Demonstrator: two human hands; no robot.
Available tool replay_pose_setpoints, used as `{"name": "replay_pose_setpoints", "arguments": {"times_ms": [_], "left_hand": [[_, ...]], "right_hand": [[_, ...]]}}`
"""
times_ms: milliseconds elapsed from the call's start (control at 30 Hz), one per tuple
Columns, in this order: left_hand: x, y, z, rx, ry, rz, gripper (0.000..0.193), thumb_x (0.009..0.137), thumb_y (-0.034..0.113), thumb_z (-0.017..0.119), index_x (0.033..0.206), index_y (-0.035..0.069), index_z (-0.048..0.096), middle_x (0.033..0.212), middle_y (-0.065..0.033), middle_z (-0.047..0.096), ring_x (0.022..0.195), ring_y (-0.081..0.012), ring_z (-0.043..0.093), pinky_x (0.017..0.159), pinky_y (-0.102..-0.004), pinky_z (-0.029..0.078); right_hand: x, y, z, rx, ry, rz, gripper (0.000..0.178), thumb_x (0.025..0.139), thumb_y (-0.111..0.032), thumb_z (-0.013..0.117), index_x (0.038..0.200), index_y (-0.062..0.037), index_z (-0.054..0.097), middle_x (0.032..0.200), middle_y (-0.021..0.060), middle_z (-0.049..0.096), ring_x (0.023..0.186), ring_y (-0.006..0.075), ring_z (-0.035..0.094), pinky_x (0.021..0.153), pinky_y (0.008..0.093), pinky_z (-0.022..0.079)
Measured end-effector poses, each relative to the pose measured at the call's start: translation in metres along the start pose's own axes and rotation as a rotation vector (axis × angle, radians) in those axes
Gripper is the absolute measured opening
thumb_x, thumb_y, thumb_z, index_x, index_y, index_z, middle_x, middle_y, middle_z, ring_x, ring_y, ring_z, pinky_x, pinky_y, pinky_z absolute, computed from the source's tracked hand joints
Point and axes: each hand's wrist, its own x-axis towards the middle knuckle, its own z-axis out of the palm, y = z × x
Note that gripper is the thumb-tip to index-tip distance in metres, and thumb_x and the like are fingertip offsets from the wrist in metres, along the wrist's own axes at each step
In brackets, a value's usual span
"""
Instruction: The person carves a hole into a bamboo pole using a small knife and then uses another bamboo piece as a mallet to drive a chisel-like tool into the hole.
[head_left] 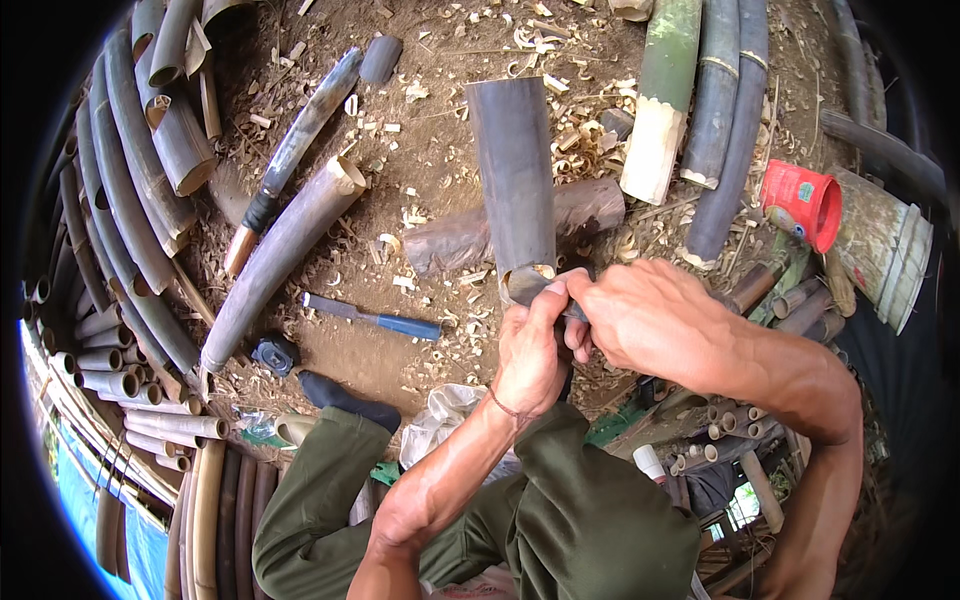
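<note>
A thick dark-grey bamboo tube lies across a brown log, its cut, open end toward me. At that end my left hand is closed, thumb up against the rim. My right hand is beside it on the right, fingers curled tight and touching the left thumb. A small dark piece shows between the two hands, but most of what the right hand grips is hidden by its fingers. My legs, in green trousers, are bent just below the hands.
On the dirt, a blue-handled chisel, a tape measure and a pale bamboo pole lie to the left, among shavings. Stacked bamboo lines the left side. A green pole, a red container and a dirty bucket are at right.
</note>
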Motion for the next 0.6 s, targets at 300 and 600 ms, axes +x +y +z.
{"name": "replay_pose_setpoints", "arguments": {"times_ms": [300, 600], "left_hand": [[-0.007, 0.013, 0.019, -0.554, 0.172, -0.027, 0.026, 0.1, 0.03, 0.05, 0.114, 0.01, 0.058, 0.086, -0.0015, 0.065, 0.079, -0.0146, 0.06, 0.079, -0.0354, 0.05], [0.011, -0.005, 0.002, 0.981, 0.032, -0.017, 0.046, 0.098, 0.033, 0.045, 0.077, -0.005, 0.062, 0.064, -0.0108, 0.062, 0.058, -0.0162, 0.061, 0.054, -0.0327, 0.046]], "right_hand": [[0.064, -0.039, -0.037, -0.481, -0.286, -0.124, 0.01, 0.079, -0.014, 0.064, 0.077, -0.0103, 0.074, 0.075, 0.011, 0.072, 0.074, 0.026, 0.072, 0.065, 0.0377, 0.055], [-0.032, 0.012, 0.068, 0.415, 0.26, 0.284, 0.026, 0.085, -0.012, 0.059, 0.109, -0.0023, 0.056, 0.079, 0.0259, 0.066, 0.075, 0.046, 0.065, 0.069, 0.0529, 0.052]]}}
